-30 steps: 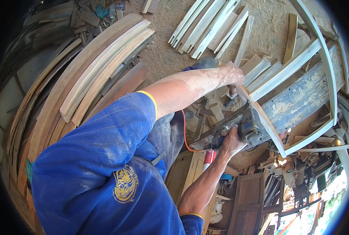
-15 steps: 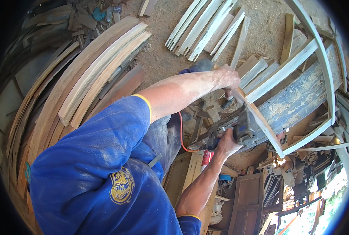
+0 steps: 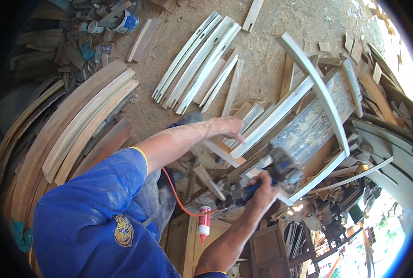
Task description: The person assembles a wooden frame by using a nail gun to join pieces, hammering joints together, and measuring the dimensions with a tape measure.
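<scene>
My right hand (image 3: 262,191) grips the handle of a dark grey and blue handheld power tool (image 3: 285,167) over the bench. My left hand (image 3: 229,129) has its fingers stretched out, with nothing visible in it. Just below that hand is a pale wooden rail (image 3: 222,152), which runs toward the tool and is partly hidden by it. The rail appears to belong to a pale wooden frame with a long straight bar (image 3: 278,116) and a curved piece (image 3: 324,95). Beneath the frame lies a bench board with worn blue-grey paint (image 3: 308,125).
An orange cord (image 3: 174,190) runs in front of my body. A white glue bottle with a red nozzle (image 3: 203,224) is at the bench's near end. Curved planks (image 3: 76,120) are stacked at left; slotted pale pieces (image 3: 199,60) lie on the floor. A paint bucket (image 3: 126,22) sits far left.
My left hand has come off the rail and its fingers have straightened. The tool in my right hand has shifted along the rail. The whole view has swung, so everything sits lower and further left.
</scene>
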Demonstrator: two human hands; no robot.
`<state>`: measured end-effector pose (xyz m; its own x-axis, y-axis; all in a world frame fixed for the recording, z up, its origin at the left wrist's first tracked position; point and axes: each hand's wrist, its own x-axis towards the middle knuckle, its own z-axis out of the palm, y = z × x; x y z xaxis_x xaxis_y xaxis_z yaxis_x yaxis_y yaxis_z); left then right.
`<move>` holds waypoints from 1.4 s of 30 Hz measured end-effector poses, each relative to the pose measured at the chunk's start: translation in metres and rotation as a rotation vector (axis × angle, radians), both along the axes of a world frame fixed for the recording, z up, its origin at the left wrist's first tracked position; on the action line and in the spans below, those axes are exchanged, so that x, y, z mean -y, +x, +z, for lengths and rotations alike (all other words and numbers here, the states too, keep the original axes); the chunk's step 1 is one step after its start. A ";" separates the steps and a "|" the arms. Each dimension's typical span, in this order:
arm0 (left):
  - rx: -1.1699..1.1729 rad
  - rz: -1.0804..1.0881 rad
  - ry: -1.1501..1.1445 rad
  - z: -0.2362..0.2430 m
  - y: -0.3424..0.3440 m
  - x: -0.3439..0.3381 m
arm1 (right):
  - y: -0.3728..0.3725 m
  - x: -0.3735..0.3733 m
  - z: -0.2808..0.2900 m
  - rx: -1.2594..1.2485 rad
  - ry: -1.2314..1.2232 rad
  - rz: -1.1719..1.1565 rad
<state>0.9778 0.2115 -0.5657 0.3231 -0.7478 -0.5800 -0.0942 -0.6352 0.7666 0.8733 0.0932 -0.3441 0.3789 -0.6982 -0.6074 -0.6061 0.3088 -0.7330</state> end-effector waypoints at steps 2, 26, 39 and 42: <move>0.020 0.254 -0.046 -0.001 0.020 0.039 | 0.039 0.038 0.000 0.044 -0.029 0.043; -0.196 0.624 -0.139 -0.018 0.034 0.122 | 0.223 0.156 -0.055 -0.013 0.018 0.241; -0.043 0.667 -0.176 -0.022 0.030 0.124 | 0.232 0.158 -0.052 -0.070 -0.010 0.288; -0.054 0.652 -0.151 -0.021 0.031 0.125 | 0.234 0.157 -0.052 -0.066 0.006 0.273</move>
<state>1.0089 0.0867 -0.5870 0.7094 -0.4838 -0.5125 0.3133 -0.4349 0.8442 1.1078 -0.0635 -0.3957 0.5123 -0.5723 -0.6404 -0.7135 0.1315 -0.6882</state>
